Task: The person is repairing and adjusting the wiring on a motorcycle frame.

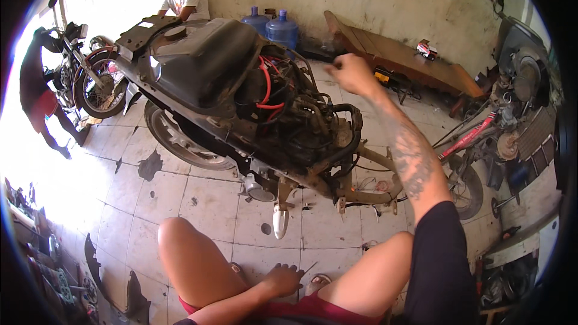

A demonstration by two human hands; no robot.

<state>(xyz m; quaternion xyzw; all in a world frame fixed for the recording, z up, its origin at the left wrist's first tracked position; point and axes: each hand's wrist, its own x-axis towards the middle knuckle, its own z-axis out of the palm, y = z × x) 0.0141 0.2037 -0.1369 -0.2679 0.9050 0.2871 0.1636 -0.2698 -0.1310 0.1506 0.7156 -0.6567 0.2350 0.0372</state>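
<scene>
In front of me stands a partly stripped motorcycle with a black fuel tank (201,63), an open engine bay (301,117) and red cables (266,87). My right hand (355,76) is raised beyond the bike's right end, its fingers curled in; whether a small thing is in them I cannot make out. My left hand (283,280) rests low between my knees, closed on a thin metal rod (311,268) that looks like a screwdriver shaft. Its handle is hidden in my fingers.
A brown wooden bench (397,63) and two blue water jugs (281,29) stand along the wall. More motorcycle parts (524,78) crowd the right side. At left are a parked motorcycle (99,81) and a person in dark clothes (39,87). Another person (191,3) is behind the tank.
</scene>
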